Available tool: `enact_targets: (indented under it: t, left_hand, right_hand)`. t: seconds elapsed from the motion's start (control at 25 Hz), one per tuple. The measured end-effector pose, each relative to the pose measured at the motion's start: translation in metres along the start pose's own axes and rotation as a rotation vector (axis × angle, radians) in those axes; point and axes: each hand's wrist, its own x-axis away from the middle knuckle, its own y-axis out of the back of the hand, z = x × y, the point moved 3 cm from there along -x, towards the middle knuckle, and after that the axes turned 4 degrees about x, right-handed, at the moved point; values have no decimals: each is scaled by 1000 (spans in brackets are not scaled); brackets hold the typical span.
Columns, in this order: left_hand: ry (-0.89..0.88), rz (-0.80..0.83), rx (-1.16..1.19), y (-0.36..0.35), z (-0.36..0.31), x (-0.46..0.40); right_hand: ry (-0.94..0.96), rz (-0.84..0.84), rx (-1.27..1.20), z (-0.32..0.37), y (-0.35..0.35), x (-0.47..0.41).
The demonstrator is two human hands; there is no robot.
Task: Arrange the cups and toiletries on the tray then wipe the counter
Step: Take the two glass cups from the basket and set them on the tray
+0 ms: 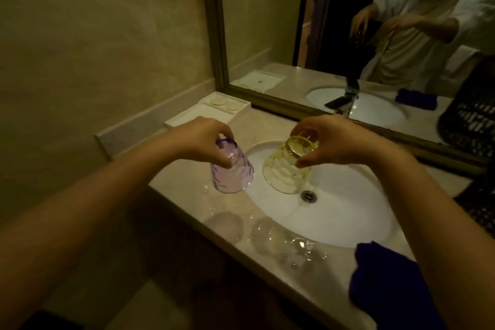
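Purple ribbed cup [231,169], yellow dimpled cup [285,169], navy cloth [388,284]

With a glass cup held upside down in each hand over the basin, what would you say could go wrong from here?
1. The left hand pinches the purple cup near its base only; on this wet counter it might slip and break.
2. The yellow cup hangs close beside it, so they could knock together.
3. The tray sits behind both arms, an awkward reach.

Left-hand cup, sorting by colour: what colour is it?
Purple cup, translucent, in the left hand; head view.
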Motion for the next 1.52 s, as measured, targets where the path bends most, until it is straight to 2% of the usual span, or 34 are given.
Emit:
enact_targets:
  t: [0.2,0.44,0.68,0.84,1.16,1.36,1.52]
  left_hand:
    - [19,-29,81,-6,61,-3]
    - [10,-83,111,-3,137,-50]
    - [66,-132,89,32,220,-105]
    - [94,-131,69,57,267,-143]
    - [-19,-147,121,99,330,-295]
    - [-114,-101,123,112,336,-402]
    - [-154,-34,58,101,336,-474]
  right_hand:
    - [-18,-46,-32,30,-29,-45]
    - [-13,-56,-55,42,-72,-131]
    - [-23,-38,-137,55,-95,-253]
    - [-95,-45,-151,51,-99,-310]
    - [-382,-216,-120,4,-90,-405]
    - [-512,-309,-79,-23,-74,-468]
    - [-562,-294,-47,-53,-75,-515]
